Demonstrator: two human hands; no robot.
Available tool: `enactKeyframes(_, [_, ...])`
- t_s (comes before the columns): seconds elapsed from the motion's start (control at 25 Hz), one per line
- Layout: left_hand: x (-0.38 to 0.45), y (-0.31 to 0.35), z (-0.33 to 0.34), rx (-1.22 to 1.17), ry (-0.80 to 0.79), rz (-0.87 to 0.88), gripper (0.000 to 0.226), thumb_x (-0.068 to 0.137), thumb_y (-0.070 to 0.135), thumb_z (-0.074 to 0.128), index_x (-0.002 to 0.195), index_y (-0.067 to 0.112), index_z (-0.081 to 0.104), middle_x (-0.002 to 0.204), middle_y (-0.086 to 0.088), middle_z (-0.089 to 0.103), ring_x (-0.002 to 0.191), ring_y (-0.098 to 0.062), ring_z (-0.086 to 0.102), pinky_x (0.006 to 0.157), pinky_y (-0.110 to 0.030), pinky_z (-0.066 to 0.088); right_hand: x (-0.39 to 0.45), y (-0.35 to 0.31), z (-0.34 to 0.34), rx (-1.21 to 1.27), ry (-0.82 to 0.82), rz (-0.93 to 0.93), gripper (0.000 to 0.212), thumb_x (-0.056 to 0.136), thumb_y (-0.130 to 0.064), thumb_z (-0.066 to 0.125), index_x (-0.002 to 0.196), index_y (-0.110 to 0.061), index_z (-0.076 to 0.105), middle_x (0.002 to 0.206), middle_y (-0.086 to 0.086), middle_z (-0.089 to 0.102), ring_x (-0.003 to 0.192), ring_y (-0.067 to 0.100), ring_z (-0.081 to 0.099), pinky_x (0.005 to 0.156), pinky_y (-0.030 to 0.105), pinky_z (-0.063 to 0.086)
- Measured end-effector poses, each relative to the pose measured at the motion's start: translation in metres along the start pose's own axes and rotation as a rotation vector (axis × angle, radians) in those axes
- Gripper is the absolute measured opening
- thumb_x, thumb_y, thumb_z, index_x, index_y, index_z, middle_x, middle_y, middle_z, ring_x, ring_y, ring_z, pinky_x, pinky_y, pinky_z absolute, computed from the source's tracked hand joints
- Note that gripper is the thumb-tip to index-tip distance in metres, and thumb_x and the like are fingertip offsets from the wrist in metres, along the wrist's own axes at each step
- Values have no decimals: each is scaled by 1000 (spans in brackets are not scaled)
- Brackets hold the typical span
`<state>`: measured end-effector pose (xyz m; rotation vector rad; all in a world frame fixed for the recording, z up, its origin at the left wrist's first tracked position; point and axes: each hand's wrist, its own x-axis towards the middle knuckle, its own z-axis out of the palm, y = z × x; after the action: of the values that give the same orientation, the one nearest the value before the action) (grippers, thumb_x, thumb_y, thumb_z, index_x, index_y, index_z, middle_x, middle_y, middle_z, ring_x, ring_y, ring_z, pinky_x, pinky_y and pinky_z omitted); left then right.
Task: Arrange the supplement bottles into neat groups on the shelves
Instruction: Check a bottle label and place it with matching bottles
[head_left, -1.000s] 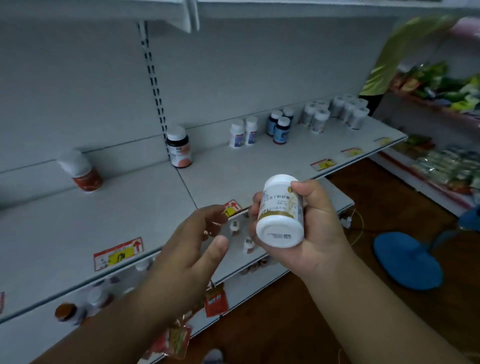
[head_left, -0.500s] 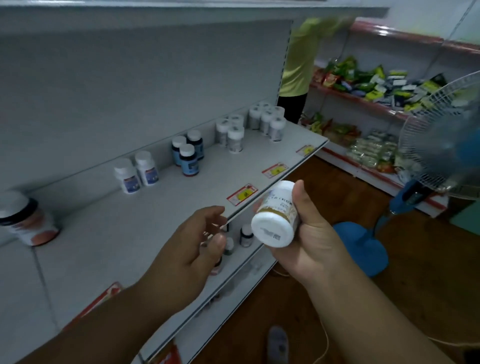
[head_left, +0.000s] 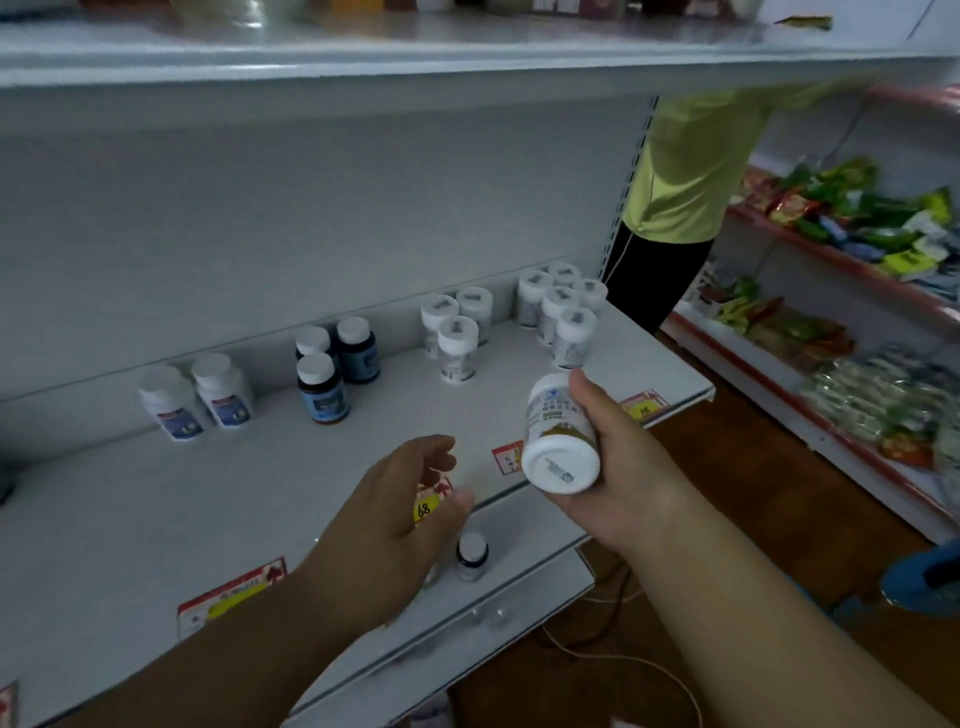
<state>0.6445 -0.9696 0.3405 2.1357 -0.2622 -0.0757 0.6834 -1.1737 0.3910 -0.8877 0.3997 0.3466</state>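
Right hand (head_left: 613, 457) grips white bottle (head_left: 558, 441), carrying stage; left hand (head_left: 395, 519) loosely spread, empty. Next: likely stand it beside matching white bottles (head_left: 563, 312) on shelf (head_left: 156, 519).

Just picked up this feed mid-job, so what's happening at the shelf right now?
A person is sorting supplement bottles. The right hand grips a white bottle tipped base-first toward the camera, above the shelf front. The left hand hovers open and holds nothing. On the shelf stand grouped bottles: two white ones, three dark ones, and white-capped clusters further right.
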Motion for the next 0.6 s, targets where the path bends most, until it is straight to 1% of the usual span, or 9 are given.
enactKeyframes(0.12, [47, -19, 4, 145, -27, -83, 70, 81, 68, 45, 140, 32, 39, 131, 18, 48, 119, 0, 45, 104, -27, 38, 41, -14, -14, -182, 30, -130, 40, 79, -36, 69, 109, -10, 65, 100, 12, 71, 89, 23, 70, 85, 42, 57])
enactKeyframes(0.2, [81, -32, 9, 255, -17, -132, 68, 87, 62, 50, 143, 27, 37, 139, 10, 45, 124, -7, 43, 106, -28, 36, 66, -28, -18, -412, 104, -259, 35, 86, -25, 72, 115, -11, 60, 112, 13, 68, 95, 23, 69, 88, 44, 57])
enactKeyframes(0.24, [96, -38, 14, 298, -22, -167, 68, 88, 60, 52, 144, 25, 36, 142, 6, 43, 127, -11, 42, 107, -29, 35, 76, -35, -21, -565, 146, -307, 40, 85, -22, 75, 119, -14, 56, 116, 10, 65, 96, 20, 67, 86, 40, 58])
enactKeyframes(0.28, [110, -43, 19, 326, -21, -200, 69, 89, 60, 53, 146, 24, 35, 145, 4, 41, 130, -13, 40, 108, -30, 34, 86, -45, -22, -734, 169, -354, 46, 83, -22, 77, 122, -19, 52, 116, 2, 62, 97, 16, 64, 81, 31, 56])
enactKeyframes(0.32, [124, -48, 22, 352, -15, -231, 71, 89, 60, 54, 146, 23, 35, 147, 3, 39, 132, -15, 39, 109, -31, 33, 97, -54, -21, -917, 164, -399, 52, 82, -24, 78, 125, -22, 49, 114, -4, 57, 96, 12, 60, 75, 21, 51])
enactKeyframes(0.36, [136, -51, 24, 369, 2, -265, 72, 88, 59, 55, 147, 23, 34, 149, 2, 37, 134, -17, 37, 110, -32, 32, 110, -61, -19, -1089, 138, -428, 57, 81, -26, 78, 129, -24, 47, 113, -6, 54, 96, 11, 56, 69, 16, 44])
enactKeyframes(0.44, [160, -60, 32, 403, 60, -328, 76, 87, 59, 57, 148, 23, 32, 152, 0, 34, 137, -20, 34, 111, -35, 31, 146, -74, -16, -1327, 48, -470, 63, 81, -29, 77, 134, -22, 44, 116, -8, 50, 99, 11, 51, 64, 16, 37])
enactKeyframes(0.52, [181, -69, 39, 451, 126, -394, 82, 85, 60, 59, 150, 21, 28, 155, -2, 29, 140, -23, 30, 112, -37, 29, 181, -79, -11, -1481, -51, -496, 64, 79, -28, 77, 134, -25, 43, 116, -10, 48, 102, 12, 50, 69, 23, 38])
enactKeyframes(0.6, [197, -76, 47, 520, 179, -449, 91, 81, 63, 61, 151, 18, 25, 157, -3, 26, 143, -24, 26, 115, -39, 27, 211, -79, -9, -1569, -152, -505, 63, 76, -27, 78, 129, -26, 45, 117, -7, 53, 104, 16, 54, 75, 26, 39])
